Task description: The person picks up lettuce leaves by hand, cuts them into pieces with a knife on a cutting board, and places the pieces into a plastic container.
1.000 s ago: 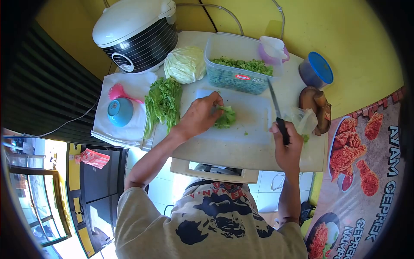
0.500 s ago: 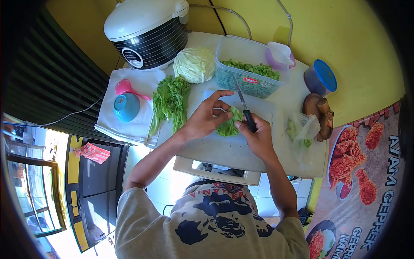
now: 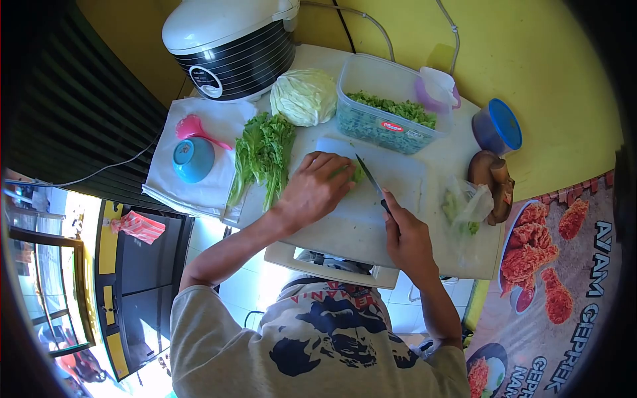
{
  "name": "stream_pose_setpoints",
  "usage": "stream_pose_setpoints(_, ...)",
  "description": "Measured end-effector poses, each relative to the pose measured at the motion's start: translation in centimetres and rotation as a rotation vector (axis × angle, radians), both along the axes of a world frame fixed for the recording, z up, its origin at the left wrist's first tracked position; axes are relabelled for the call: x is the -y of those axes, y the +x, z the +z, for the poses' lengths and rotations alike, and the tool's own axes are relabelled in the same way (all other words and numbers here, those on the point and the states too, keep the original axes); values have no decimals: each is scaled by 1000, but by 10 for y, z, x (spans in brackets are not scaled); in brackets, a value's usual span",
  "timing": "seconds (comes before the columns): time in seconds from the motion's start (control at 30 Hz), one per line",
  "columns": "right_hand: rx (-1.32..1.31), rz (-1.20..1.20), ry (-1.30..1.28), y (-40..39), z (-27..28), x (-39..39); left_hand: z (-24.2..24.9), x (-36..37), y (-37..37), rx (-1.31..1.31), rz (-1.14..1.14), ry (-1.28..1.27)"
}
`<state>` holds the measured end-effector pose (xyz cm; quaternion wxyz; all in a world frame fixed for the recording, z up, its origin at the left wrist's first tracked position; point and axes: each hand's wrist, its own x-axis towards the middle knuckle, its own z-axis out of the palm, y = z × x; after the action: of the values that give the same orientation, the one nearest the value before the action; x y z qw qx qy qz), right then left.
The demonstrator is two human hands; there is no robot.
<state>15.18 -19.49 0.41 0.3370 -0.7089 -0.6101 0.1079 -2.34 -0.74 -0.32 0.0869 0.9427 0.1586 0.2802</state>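
My right hand (image 3: 409, 237) grips the black handle of a knife (image 3: 370, 176), its blade slanting up and left over the white cutting board (image 3: 400, 174). On the board's left side, my left hand (image 3: 320, 186) is curled over a lettuce leaf (image 3: 359, 174). Most of that leaf is hidden under the fingers; a little green shows beside the blade. Left of this hand lies a bunch of lettuce (image 3: 264, 156). Behind the board stands a clear plastic container (image 3: 371, 136) holding cut lettuce (image 3: 398, 109).
A cabbage (image 3: 304, 97) and a rice cooker (image 3: 232, 63) stand at the back left. A blue bowl (image 3: 194, 160) and pink ladle (image 3: 192, 127) rest at left. To the right are a plastic bag (image 3: 468, 212), a stone mortar (image 3: 483, 174) and a blue-lidded tub (image 3: 497, 126).
My left hand has turned palm down, pressing the lettuce leaf to the board. My right hand has moved down and right, off the leaf, keeping the knife.
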Motion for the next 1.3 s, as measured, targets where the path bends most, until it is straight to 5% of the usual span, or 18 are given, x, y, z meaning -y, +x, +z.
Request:
stream_pose_setpoints(0.7,294,-7,-171,-14,-12,-14,-17,15,-8,-166,92,16)
stream_pose_setpoints(1.3,202,-30,-130,-10,7,25,-16,18,-11,-202,110,19)
